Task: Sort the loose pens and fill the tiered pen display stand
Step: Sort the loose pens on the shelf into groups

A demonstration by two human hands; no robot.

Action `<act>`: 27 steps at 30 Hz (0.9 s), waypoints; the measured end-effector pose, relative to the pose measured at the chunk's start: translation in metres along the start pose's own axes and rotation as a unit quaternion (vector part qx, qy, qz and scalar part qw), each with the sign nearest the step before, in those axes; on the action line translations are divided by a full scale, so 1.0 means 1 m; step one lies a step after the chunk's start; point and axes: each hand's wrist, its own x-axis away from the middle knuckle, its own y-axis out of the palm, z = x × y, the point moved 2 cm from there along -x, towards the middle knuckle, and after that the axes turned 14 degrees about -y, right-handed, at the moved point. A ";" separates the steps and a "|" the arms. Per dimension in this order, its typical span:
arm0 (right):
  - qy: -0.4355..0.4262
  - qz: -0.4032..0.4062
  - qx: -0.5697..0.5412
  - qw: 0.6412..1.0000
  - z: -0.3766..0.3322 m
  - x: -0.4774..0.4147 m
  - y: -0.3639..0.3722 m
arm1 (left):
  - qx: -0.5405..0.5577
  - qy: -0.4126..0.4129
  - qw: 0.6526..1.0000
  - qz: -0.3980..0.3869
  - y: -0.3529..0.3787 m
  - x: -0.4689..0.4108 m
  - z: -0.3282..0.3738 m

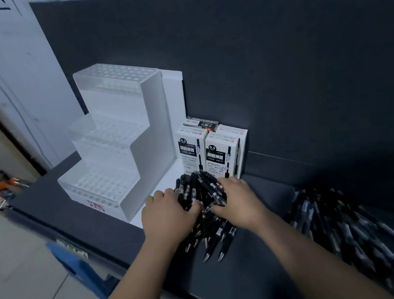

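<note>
So far, we judge, the work is at the gathering stage and the filling has not begun. Nearest us on the dark grey counter top [247, 284], off to the right, lies a loose scatter of black retractable pens [341, 228], fanned at odd angles and touched by neither hand; these are left to sort. A little farther in, our left hand [168, 214] and right hand [240, 202] clasp from either side a thick bundle of black pens with silver tips [200, 192], the fingers and thumbs of both curled round it and the tips pointing back towards us. The bundle sits just in front of the right edge of the white and clear acrylic three-step display stand [114, 148], whose rows of holes look empty on all three tiers, as far as we can see. Just beyond the bundle stand upright white and black cardboard pen boxes [219, 153], with a smaller dark box [202, 124] lying on top, against the dark back panel [281, 74]. Almost everything remains: squaring this bundle, slotting pens into the holes, and clearing the scatter on the right.
</note>
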 end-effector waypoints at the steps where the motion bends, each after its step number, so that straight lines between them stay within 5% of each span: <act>1: 0.006 0.003 0.005 1.000 -0.001 0.002 0.002 | -0.003 0.009 1.000 -0.002 0.003 -0.001 -0.004; 12: 0.042 0.053 0.009 0.998 -0.012 0.019 0.006 | 0.010 0.029 0.996 -0.080 0.002 -0.005 -0.021; 19: 0.142 0.056 -0.017 0.988 -0.006 0.035 0.006 | 0.005 0.055 0.993 -0.103 -0.004 -0.002 -0.020; 27: 0.130 0.094 -0.018 0.987 -0.021 0.054 -0.009 | -0.039 0.147 0.988 -0.030 -0.023 0.013 -0.008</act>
